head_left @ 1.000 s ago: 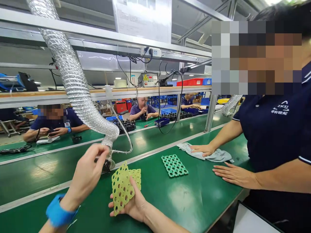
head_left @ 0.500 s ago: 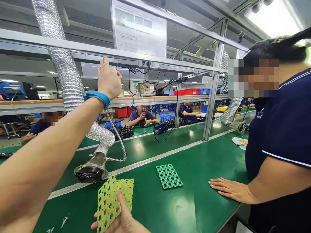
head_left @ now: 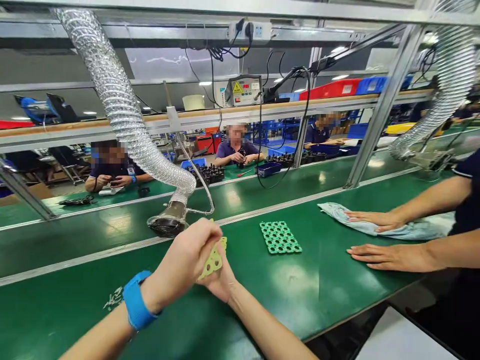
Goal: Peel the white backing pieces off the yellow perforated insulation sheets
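The left hand (head_left: 183, 260), with a blue wristband (head_left: 135, 300) at its wrist, and the right hand (head_left: 221, 280) meet over a yellow-green perforated sheet (head_left: 214, 260) above the near part of the tabletop (head_left: 318, 285). Both grips are clenched on the sheet: the left hand folds over it from above, and the right hand cups it from below. Only a small holed part shows between them. Just left of the wristband, a few small metal bits (head_left: 113, 298) lie on the tabletop.

Well to the right of the hands, a green perforated plate (head_left: 280, 237) lies flat on its own. Farther right, a co-worker's upper hand (head_left: 375, 220) presses on a crumpled pale cloth (head_left: 412, 227), and the co-worker's lower hand (head_left: 390, 257) lies flat on the tabletop just below the cloth.

Behind the person's hands, a foil duct (head_left: 123, 105) comes down to a flared nozzle (head_left: 168, 220) near the tabletop's far edge. Beyond it lies a second tabletop (head_left: 93, 235). Farther off, three seated workers (head_left: 236, 150) sit among trays of black parts (head_left: 210, 175) and a small blue bin (head_left: 269, 169). A soldering station (head_left: 243, 91) stands on the shelf (head_left: 150, 120) above them, with red and blue crates (head_left: 330, 89) to its right.
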Demonstrator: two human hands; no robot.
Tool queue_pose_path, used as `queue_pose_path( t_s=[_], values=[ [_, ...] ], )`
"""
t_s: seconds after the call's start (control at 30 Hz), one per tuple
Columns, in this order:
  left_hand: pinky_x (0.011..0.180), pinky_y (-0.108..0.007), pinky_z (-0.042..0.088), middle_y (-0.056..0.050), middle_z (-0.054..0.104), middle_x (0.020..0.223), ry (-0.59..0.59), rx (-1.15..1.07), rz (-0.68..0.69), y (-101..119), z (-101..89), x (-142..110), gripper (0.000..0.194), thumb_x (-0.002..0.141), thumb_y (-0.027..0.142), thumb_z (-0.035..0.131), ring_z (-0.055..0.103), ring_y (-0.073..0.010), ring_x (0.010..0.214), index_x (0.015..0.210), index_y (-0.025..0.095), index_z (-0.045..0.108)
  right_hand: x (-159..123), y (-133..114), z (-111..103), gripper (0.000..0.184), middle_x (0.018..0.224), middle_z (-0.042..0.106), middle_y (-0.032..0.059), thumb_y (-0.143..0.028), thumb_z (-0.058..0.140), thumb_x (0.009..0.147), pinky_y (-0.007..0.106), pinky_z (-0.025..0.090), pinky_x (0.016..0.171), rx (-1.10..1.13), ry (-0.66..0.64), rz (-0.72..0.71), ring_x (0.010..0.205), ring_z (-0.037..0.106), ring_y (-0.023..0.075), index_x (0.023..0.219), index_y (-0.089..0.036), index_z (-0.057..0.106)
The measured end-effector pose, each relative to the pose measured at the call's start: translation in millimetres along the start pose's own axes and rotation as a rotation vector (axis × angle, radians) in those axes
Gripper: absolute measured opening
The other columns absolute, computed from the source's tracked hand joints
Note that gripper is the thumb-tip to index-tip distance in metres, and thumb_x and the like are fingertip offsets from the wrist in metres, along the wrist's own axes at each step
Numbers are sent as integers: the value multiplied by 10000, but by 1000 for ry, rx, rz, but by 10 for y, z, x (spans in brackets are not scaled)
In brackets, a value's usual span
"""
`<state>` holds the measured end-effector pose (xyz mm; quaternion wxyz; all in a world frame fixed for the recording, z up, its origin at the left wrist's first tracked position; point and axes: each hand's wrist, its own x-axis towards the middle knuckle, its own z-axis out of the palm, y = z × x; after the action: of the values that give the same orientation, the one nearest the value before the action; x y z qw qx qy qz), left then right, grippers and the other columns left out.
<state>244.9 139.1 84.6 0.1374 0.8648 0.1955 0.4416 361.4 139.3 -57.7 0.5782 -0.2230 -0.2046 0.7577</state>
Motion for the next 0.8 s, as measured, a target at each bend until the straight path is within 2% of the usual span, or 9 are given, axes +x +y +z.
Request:
queue_pose_path(
  t_s=[0.07,0.13,0.2,0.27,0.4,0.53,0.7,0.8],
  values=[
    [650,-247,489,-16,629,806,71,-157,-313,-338,89,-316,111,906,243,496,592,-143,721,862,189,583,-9,0,-8,685,976,705,95,-752,442,826,427,506,772,-22,-33,17,835,656,243,1106,-161,645],
    [622,-260,503,-12,624,755,172,-342,-575,-655,179,-566,177,867,349,544,602,-151,682,876,179,591,-16,12,-25,762,1023,697,122,-785,432,802,448,499,815,-58,-40,36,867,657,252,1128,-128,640],
    [630,-276,520,-9,619,722,237,-496,-726,-895,280,-763,264,806,419,600,612,-156,664,880,165,595,-17,28,-48,810,1061,690,143,-800,422,792,454,491,837,-88,-24,52,878,658,253,1153,-105,627],
    [645,-287,529,-11,622,703,271,-600,-804,-1033,385,-911,323,751,452,645,617,-158,655,871,156,600,-14,43,-68,830,1078,686,150,-802,412,794,456,486,847,-112,-14,65,882,659,253,1188,-98,610],
    [599,-263,521,-15,625,721,312,-675,-870,-1070,545,-1074,340,704,450,689,604,-150,651,855,156,608,-5,76,-74,813,1083,688,146,-787,435,796,460,479,863,-149,-19,86,887,656,252,1210,-109,606],
    [515,-229,498,-19,608,792,286,-652,-886,-1012,594,-1130,300,741,417,656,595,-158,696,900,167,606,-20,121,-53,721,1086,694,117,-760,494,787,494,481,858,-171,3,116,889,655,260,1183,-171,624],
    [680,-265,513,-17,626,814,309,-491,-805,-1002,599,-1162,194,780,321,614,605,-156,755,913,181,604,-76,184,-34,658,1112,689,106,-731,490,814,525,474,872,-177,13,155,925,651,272,1188,-205,619],
    [707,-275,506,-21,648,808,335,-452,-784,-1019,605,-1168,171,769,303,621,618,-160,755,888,181,617,-94,214,-21,670,1101,692,109,-730,504,808,519,473,875,-182,8,175,903,658,268,1200,-198,613]
  ],
)
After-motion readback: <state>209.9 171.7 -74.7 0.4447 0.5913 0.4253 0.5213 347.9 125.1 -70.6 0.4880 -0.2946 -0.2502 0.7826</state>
